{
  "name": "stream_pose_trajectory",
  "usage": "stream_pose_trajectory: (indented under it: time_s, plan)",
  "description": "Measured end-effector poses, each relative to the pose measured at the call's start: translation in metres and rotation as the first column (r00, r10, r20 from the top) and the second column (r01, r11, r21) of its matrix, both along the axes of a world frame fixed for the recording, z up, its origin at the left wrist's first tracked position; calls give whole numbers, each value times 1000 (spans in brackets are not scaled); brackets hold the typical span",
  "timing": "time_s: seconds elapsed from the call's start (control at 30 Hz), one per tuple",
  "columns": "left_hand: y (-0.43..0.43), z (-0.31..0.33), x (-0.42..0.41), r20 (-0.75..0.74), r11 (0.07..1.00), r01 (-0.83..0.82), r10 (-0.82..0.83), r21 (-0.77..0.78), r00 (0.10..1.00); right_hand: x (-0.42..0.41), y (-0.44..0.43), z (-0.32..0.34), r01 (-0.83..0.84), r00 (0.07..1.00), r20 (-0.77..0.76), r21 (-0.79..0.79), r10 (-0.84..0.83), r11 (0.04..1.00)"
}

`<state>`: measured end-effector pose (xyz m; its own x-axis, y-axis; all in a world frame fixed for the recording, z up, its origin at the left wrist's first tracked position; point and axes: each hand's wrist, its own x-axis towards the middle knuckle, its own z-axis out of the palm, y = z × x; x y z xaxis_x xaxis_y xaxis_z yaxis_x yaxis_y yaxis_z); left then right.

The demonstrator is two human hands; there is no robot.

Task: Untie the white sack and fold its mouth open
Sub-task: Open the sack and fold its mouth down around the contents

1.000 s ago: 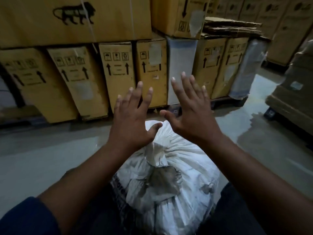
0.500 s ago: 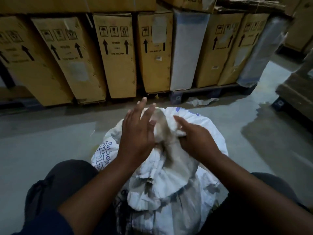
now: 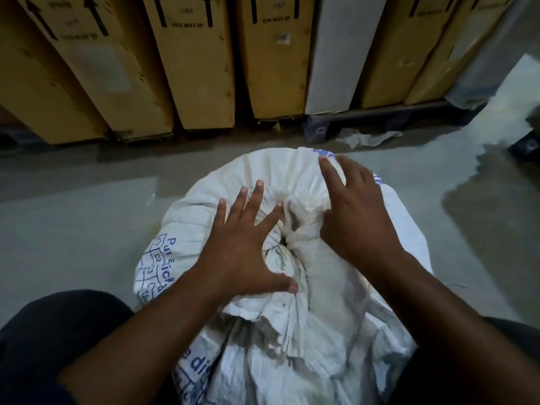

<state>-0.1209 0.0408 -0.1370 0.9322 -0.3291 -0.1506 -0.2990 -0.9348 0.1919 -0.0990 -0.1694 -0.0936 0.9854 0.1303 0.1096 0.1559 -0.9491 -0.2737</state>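
Note:
A full white woven sack (image 3: pixel 271 176) with blue print stands on the floor between my knees. Its mouth is gathered and twisted into a knot (image 3: pixel 287 247) at the top centre. My left hand (image 3: pixel 244 249) lies flat on the sack just left of the knot, fingers spread, thumb pressing the loose cloth below it. My right hand (image 3: pixel 355 211) rests on the sack's right side, fingers spread toward the far rim, thumb side against the twisted cloth. Neither hand grips anything.
A row of tall cardboard boxes (image 3: pixel 193 59) and a white one (image 3: pixel 342 51) lean on a pallet (image 3: pixel 380 115) just beyond the sack. A crumpled scrap (image 3: pixel 365 138) lies by the pallet. Grey concrete floor (image 3: pixel 73 217) surrounds the sack; another pallet corner (image 3: pixel 526 144) shows at right.
Both hands came down from the air onto the sack. The right hand let go of the cloth it pinched and spread over the right side; the view tilted downward.

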Motion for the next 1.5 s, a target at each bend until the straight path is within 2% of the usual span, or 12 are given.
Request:
stream_pose_trajectory:
  time_s: [0.1, 0.17, 0.4, 0.57, 0.7, 0.83, 0.97, 1.1, 1.2, 1.3, 1.33, 1.5]
  plan:
    - [2, 1, 7, -40, 999, -3, 1, -33, 999, -20, 22, 3, -298, 943, 215, 209, 254, 931]
    - [1, 9, 9, -21, 997, -1, -1, -83, 1000, -32, 29, -8, -397, 918, 133, 290, 374, 871]
    - [-14, 16, 7, 295, 837, 175, -17, -518, 955, -18, 7, -37, -269, 944, -91, 337, 316, 902]
    - [-25, 14, -4, 225, 724, 176, -30, -667, 974, -13, 3, -50, -248, 946, -144, 254, 290, 935]
    - [-26, 6, -7, 127, 876, 77, -18, -477, 992, -7, 1, -51, -266, 925, -204, 257, 321, 929]
    - [-23, 4, -8, 55, 972, 62, -50, -228, 997, -7, -4, -57, -297, 902, -301, 92, 311, 950]
    - [-14, 4, -5, -59, 997, 70, -68, 33, 996, -10, -4, -54, -325, 827, -488, -10, 279, 946]
    - [3, 2, 4, -306, 965, 128, -53, 231, 951, -14, -6, -55, -358, 787, -546, -26, 287, 933]
    - [5, 0, 8, -283, 984, 151, -119, 92, 952, -12, -4, -50, -428, 814, -411, 50, 409, 902]
    - [-2, 1, 13, -102, 916, 127, -178, -380, 979, -8, -3, -46, -518, 821, -158, 201, 549, 832]
    - [-4, 0, 14, -35, 887, 140, -173, -440, 984, -6, -4, -45, -508, 830, -141, 209, 540, 836]
    - [-4, 3, 10, 34, 964, 134, -130, -231, 991, -2, -12, -44, -414, 884, -233, 16, 406, 910]
